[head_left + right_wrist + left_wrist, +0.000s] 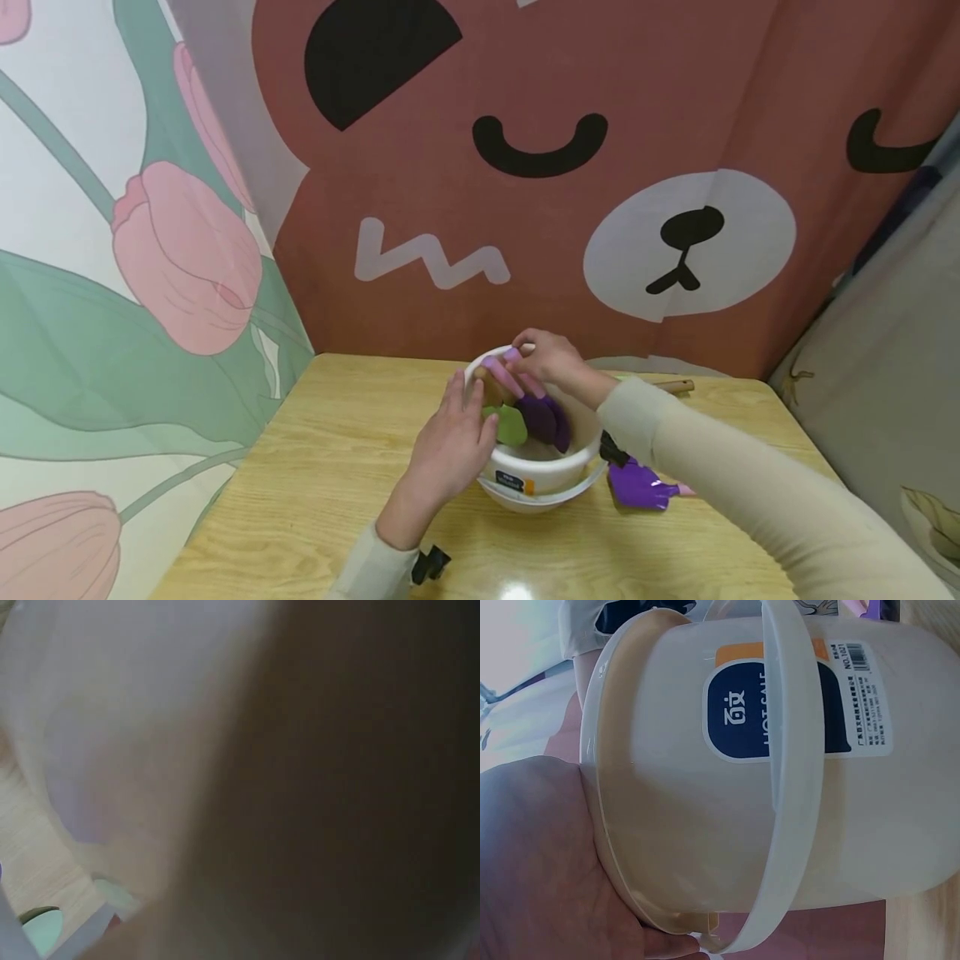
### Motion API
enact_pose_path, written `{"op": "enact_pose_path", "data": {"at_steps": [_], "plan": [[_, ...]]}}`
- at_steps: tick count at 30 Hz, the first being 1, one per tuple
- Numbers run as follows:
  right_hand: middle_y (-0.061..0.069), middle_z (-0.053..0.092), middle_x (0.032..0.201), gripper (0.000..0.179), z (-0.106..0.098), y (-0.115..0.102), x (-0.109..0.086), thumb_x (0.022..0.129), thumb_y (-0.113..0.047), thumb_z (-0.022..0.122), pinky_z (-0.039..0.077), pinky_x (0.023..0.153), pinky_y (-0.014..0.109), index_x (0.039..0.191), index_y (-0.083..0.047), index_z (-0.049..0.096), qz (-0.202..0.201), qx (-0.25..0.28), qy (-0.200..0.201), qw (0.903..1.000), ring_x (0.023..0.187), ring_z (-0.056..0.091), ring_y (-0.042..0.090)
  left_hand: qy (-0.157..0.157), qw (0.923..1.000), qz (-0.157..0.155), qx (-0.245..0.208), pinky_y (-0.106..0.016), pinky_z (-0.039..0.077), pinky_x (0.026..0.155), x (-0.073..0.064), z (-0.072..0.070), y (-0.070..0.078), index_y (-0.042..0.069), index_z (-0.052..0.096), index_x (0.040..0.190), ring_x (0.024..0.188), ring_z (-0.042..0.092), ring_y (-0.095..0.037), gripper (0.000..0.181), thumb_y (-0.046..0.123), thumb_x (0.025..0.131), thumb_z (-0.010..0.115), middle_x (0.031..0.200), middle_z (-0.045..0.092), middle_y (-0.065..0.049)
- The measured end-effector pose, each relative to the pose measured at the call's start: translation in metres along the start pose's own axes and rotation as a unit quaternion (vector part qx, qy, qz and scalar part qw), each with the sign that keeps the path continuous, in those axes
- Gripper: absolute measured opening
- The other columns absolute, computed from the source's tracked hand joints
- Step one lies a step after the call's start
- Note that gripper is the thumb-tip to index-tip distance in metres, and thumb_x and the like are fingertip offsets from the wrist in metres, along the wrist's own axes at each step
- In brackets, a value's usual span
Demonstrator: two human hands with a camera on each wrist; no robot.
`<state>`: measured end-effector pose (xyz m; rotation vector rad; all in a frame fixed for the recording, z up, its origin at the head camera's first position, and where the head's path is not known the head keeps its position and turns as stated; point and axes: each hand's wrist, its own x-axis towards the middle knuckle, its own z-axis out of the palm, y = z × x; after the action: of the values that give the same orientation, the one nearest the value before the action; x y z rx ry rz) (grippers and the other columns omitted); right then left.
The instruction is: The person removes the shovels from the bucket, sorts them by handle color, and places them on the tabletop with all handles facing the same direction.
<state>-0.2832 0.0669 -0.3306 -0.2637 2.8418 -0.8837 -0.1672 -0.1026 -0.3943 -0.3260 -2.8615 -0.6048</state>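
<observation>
A white plastic bucket [547, 477] stands on the table, its carrying handle [799, 772] hanging down around the front. My left hand [453, 442] holds its left rim, thumb on the inside and fingers along the outside. Inside lean two purple spatulas [536, 418] with pink handles, beside a green utensil head [512, 427] and a brown piece [491, 388]. At the far rim my right hand [551, 358] pinches the top end of one pink handle [531, 383]. The right wrist view is mostly dark and blurred, with the bucket wall [150, 675] at left.
Right of the bucket lies another purple utensil [639, 485] with a pink handle, in shiny wrap. A wooden handle [678, 387] shows behind the right forearm. The wooden table [360, 433] ends at a curtain [420, 325] with a bear print.
</observation>
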Motion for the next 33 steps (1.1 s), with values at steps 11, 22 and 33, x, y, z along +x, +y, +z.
{"op": "enact_pose_path", "data": {"at_steps": [11, 22, 33], "plan": [[0.017, 0.06, 0.14, 0.03, 0.0, 0.003, 0.001, 0.094, -0.027, 0.071, 0.049, 0.098, 0.047, 0.12, -0.013, 0.065, -0.004, 0.027, -0.01, 0.9996, 0.12, 0.059, 0.035, 0.002, 1.0, 0.002, 0.003, -0.052, 0.039, 0.114, 0.0, 0.0, 0.0, 0.001, 0.037, 0.155, 0.153, 0.019, -0.036, 0.065, 0.044, 0.107, 0.034, 0.165, 0.018, -0.025], [0.019, 0.065, 0.131, 0.039, -0.009, 0.016, 0.0, 0.092, -0.022, 0.071, 0.049, 0.1, 0.045, 0.127, -0.006, 0.065, -0.039, 0.066, -0.053, 0.9956, 0.12, 0.061, 0.034, -0.001, 1.0, 0.001, 0.007, -0.052, 0.039, 0.114, -0.001, -0.002, -0.001, 0.001, 0.036, 0.156, 0.153, 0.019, -0.038, 0.065, 0.045, 0.108, 0.034, 0.166, 0.016, -0.025], [0.024, 0.057, 0.139, 0.041, -0.016, 0.023, -0.001, 0.097, -0.017, 0.065, 0.055, 0.092, 0.041, 0.134, -0.001, 0.058, -0.044, 0.114, -0.109, 0.9865, 0.119, 0.06, 0.032, 0.005, 1.0, 0.003, 0.006, -0.052, 0.04, 0.113, 0.0, -0.003, -0.002, 0.001, 0.036, 0.156, 0.153, 0.019, -0.037, 0.064, 0.044, 0.108, 0.034, 0.165, 0.018, -0.026]]}}
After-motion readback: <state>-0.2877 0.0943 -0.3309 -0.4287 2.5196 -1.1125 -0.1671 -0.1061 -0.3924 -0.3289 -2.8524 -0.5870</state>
